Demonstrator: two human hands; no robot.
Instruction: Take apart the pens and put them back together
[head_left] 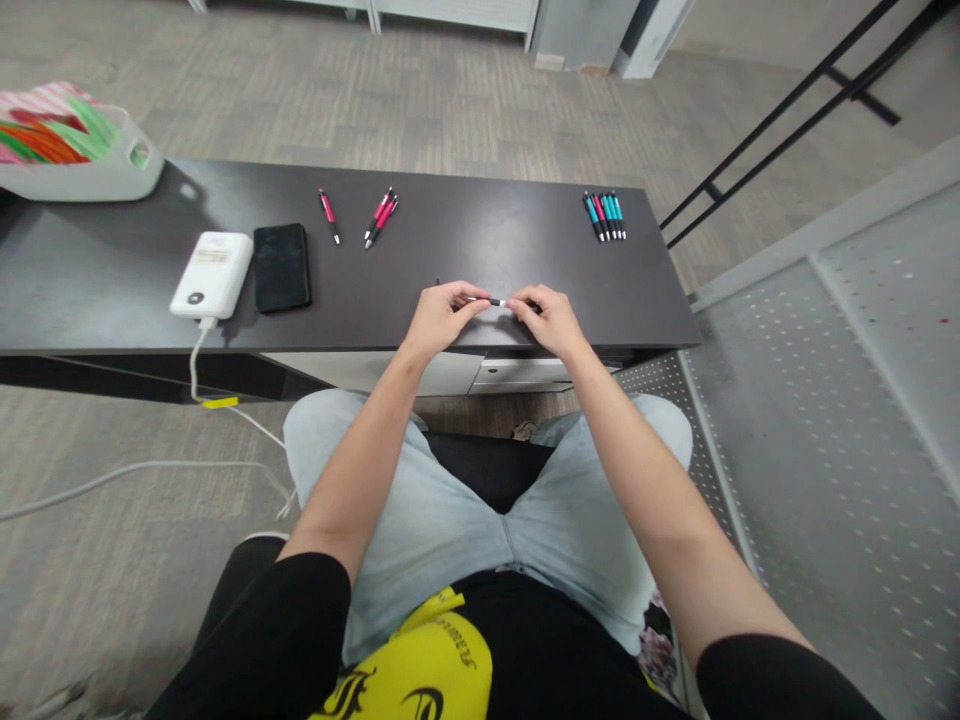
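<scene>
Near the front edge of the dark table, my left hand [444, 318] pinches a slender pen [494, 301] whose dark end and pale tip point right. Most of its barrel is hidden by my fingers. My right hand [547, 318] is closed at the pale tip, thumb and fingers together; a small dark bit shows among them, too small to name. Beyond my left hand lie two crossed red-and-black pens [382, 218] and a single red pen [328, 216]. Farther right, a row of several turquoise pens [610, 216] includes a red one [600, 214].
On the table [487, 225], a black phone-like slab [281, 268] lies beside a white power bank [213, 274] with a white cable [195, 365] hanging over the front edge. A white basket [112, 178] of colourful items stands far left. Perforated panels [862, 400] rise at right.
</scene>
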